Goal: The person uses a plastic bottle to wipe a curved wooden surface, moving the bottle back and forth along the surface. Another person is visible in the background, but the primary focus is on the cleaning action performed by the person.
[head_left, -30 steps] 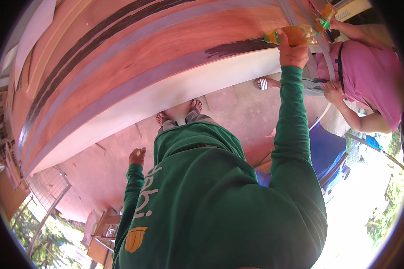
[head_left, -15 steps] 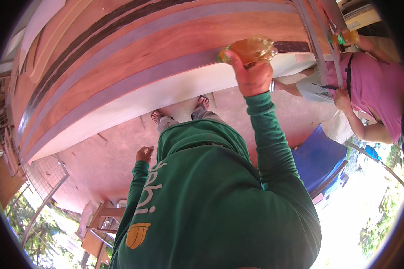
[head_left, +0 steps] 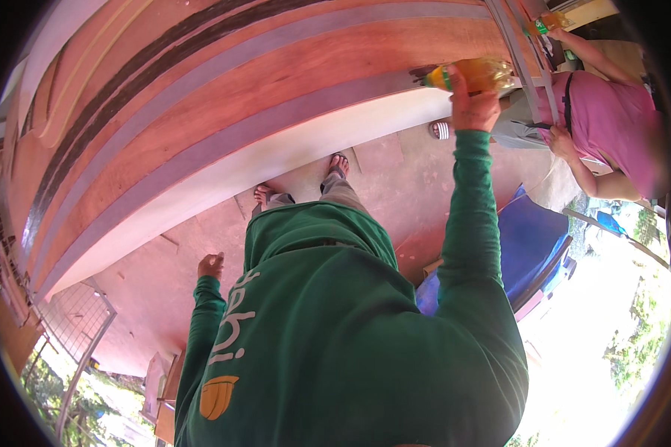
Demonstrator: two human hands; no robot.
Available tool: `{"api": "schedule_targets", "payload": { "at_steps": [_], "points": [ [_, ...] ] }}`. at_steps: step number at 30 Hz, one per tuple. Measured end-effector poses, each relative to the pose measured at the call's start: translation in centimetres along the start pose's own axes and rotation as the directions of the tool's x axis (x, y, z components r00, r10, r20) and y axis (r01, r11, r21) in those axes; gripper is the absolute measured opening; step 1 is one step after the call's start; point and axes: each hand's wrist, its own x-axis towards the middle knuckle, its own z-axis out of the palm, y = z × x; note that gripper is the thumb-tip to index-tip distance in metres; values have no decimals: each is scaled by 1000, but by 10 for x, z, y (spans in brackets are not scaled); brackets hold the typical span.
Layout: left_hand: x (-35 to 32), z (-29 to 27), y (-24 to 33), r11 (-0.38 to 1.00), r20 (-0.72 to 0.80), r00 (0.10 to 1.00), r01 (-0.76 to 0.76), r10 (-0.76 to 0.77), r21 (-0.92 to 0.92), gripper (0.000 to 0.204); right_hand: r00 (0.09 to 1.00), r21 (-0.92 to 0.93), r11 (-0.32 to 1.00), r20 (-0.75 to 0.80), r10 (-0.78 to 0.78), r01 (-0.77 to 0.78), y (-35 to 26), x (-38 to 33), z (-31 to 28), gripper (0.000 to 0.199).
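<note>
My right hand (head_left: 476, 110) is wrapped round a clear plastic bottle (head_left: 492, 74) with amber liquid inside. The bottle lies on its side in my grip, its neck pointing left, over the long wooden panel (head_left: 291, 68). At the bottle's mouth a dark patch (head_left: 420, 76) shows on the panel's purple-grey stripe (head_left: 328, 98). My left hand (head_left: 211, 264) hangs low at my left side, away from the panel, its fingers curled with nothing visible in them.
At the right a person in a pink shirt (head_left: 611, 119) holds a similar bottle (head_left: 548, 24) over the panel. A blue sheet-covered thing (head_left: 533, 238) stands right of me. A wire-mesh frame (head_left: 78, 320) is at the left, above the pinkish floor (head_left: 164, 298).
My right hand has moved right along the panel with the bottle. My left hand has swung left, farther from my body. The other person's bottle has shifted up and left in view.
</note>
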Motion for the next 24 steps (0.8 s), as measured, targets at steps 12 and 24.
{"api": "schedule_targets", "payload": {
  "at_steps": [12,24],
  "points": [
    [7,-5,40,992,6,992,-124,124,4,42,985,-174,977,-99,-140,121,10,-4,19,55],
    [-21,23,53,996,90,993,-78,81,-29,42,999,-2,999,-6,-52,52,-2,-10,10,53]
  ]
}}
